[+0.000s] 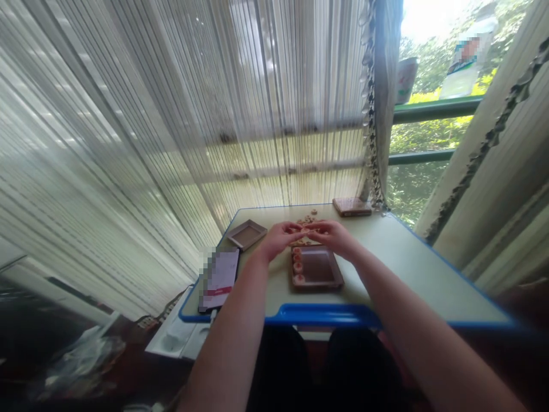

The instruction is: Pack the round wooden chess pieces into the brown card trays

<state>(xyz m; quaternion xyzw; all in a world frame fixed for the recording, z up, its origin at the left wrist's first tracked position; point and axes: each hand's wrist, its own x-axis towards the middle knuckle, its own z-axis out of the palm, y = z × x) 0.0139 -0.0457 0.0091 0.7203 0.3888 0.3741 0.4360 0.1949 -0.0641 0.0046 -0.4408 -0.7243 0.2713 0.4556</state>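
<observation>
My left hand (278, 239) and my right hand (335, 236) meet over the far end of a shallow brown wooden tray (319, 269) on a small cream table. Their fingers curl together around small round wooden pieces (305, 230); exactly which pieces they hold is too small to make out. A column of round pieces with red marks (297, 266) lies along the tray's left side. Several more loose pieces (309, 218) are scattered on the table just beyond my hands.
The cream table with a blue rim (317, 315) stands against a string curtain (214, 114). A second brown tray (246, 234) sits at left, a phone (219, 279) at the near left corner, and a flat wooden box (351, 206) at the far right. A window (429, 143) is beyond.
</observation>
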